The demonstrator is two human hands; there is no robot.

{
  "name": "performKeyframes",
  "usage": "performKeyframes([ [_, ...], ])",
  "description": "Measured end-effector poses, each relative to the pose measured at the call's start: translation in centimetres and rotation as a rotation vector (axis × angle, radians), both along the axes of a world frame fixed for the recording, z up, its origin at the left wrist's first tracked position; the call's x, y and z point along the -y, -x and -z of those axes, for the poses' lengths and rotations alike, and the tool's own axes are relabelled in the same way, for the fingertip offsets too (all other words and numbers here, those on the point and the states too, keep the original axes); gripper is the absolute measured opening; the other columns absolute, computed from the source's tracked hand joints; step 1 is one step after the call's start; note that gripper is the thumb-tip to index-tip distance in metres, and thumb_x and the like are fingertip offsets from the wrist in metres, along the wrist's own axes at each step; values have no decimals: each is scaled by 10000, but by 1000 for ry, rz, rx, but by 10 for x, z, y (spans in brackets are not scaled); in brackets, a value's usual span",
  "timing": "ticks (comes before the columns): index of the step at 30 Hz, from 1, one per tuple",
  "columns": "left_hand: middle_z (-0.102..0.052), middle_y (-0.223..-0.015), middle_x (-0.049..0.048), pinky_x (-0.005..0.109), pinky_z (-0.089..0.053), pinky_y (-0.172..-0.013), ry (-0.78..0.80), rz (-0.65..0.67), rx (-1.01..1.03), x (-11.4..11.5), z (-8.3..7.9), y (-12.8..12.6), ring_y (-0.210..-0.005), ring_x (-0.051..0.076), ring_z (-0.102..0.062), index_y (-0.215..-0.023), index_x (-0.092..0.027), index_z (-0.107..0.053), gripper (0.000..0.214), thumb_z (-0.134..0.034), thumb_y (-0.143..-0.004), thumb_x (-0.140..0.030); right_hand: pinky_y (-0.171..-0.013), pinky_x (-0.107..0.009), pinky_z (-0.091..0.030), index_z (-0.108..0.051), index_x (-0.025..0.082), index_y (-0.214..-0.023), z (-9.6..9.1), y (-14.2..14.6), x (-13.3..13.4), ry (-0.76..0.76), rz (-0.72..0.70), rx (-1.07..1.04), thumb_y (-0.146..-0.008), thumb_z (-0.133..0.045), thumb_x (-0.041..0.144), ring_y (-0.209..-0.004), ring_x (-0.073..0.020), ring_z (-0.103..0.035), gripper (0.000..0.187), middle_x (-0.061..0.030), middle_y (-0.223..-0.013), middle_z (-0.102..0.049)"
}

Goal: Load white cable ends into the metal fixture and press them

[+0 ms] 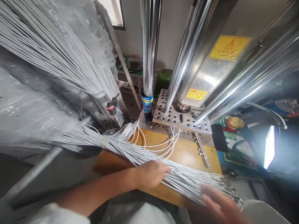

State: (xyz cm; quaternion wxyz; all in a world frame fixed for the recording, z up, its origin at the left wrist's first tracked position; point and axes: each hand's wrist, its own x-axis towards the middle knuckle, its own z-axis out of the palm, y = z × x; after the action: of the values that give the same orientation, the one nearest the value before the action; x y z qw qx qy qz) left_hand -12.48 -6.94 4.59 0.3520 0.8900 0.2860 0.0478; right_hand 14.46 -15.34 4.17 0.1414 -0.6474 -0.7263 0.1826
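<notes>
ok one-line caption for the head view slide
Both hands, left hand and right hand, rest on a bundle of white wires spread over the wooden bench.

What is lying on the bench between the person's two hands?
In the head view, the bundle of grey wires spans the gap between the left hand and the right hand, lying across the orange bench top.

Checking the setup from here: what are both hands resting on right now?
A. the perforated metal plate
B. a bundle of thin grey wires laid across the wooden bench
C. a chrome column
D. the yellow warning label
B: the left hand and the right hand both lie on the bundle of grey wires spread over the wooden bench, below the perforated plate.
</notes>
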Motion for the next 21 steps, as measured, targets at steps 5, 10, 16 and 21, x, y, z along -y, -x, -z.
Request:
performKeyframes([
  [5,-559,-995,127,313,-430,-782,-266,-25,-190,-46,16,-48,-946,219,-516,-992,-121,-527,285,-368,-763,-63,-733,-291,-448,-553,172,-1025,10,18,-61,183,-197,92,-719,-527,498,-850,-190,-571,447,-81,-943,-599],
  [10,-587,-918,133,315,-431,-720,-268,-324,-403,-69,33,-7,-863,216,-550,-953,-101,-548,255,-345,-799,-107,-630,-233,-388,-583,176,-733,28,25,-83,177,-261,196,-839,-359,383,-690,-142,-561,323,-49,-744,-606],
  [16,-611,-798,37,224,-384,-674,-43,-125,-84,-67,31,1,-767,145,-541,-786,-148,-608,197,-497,-764,-310,-535,-219,-336,-553,195,-709,-9,34,-78,117,-112,213,-840,-354,405,-598,-135,-559,318,-18,-642,-604],
  [21,-555,-634,-5,192,-342,-545,46,-272,-37,-65,28,-3,-606,98,-495,-749,-145,-585,261,-390,-828,-300,-539,-232,-355,-549,216,-718,-56,31,-66,224,-129,355,-849,-314,364,-600,-148,-567,307,-16,-631,-605],
])
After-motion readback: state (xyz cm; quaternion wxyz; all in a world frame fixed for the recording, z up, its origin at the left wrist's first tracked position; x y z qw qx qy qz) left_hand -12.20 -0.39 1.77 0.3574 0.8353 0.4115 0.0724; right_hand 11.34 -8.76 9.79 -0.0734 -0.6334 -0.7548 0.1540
